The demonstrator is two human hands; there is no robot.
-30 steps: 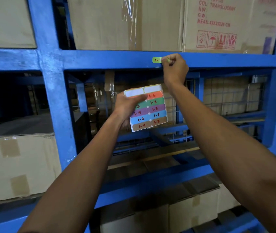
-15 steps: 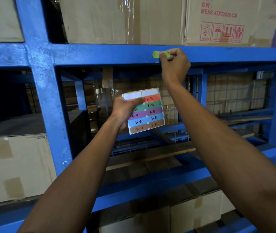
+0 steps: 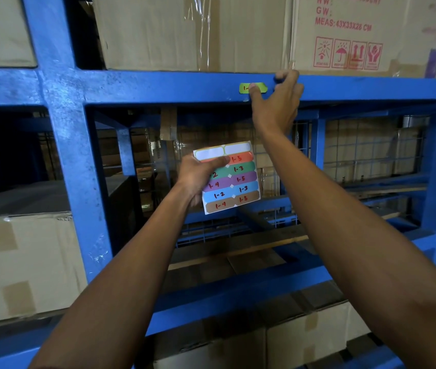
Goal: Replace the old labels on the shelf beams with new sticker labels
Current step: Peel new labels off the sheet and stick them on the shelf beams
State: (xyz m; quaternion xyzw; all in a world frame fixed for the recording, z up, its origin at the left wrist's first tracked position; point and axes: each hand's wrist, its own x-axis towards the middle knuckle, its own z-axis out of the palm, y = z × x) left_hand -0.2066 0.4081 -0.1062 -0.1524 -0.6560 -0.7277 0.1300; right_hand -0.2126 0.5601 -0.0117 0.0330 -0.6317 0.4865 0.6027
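A green sticker label (image 3: 244, 88) lies flat on the front of the blue shelf beam (image 3: 158, 86). My right hand (image 3: 278, 102) rests against the beam, its thumb pressing on the label's middle and its fingers spread over the beam's top edge. Lower down, my left hand (image 3: 198, 177) holds a sticker sheet (image 3: 234, 182) upright by its left side. The sheet carries coloured labels with red handwritten numbers, and its two top slots are blank white.
Cardboard boxes (image 3: 193, 33) stand on the shelf above the beam, one with red print. A blue upright post (image 3: 62, 155) is on the left, with a taped box (image 3: 20, 267) beside it. Wire mesh (image 3: 365, 150) and more boxes lie behind the lower bay.
My right hand went from pinching the label's right end to an open hand with the thumb pressing the label flat. The left hand with the sheet sank slightly.
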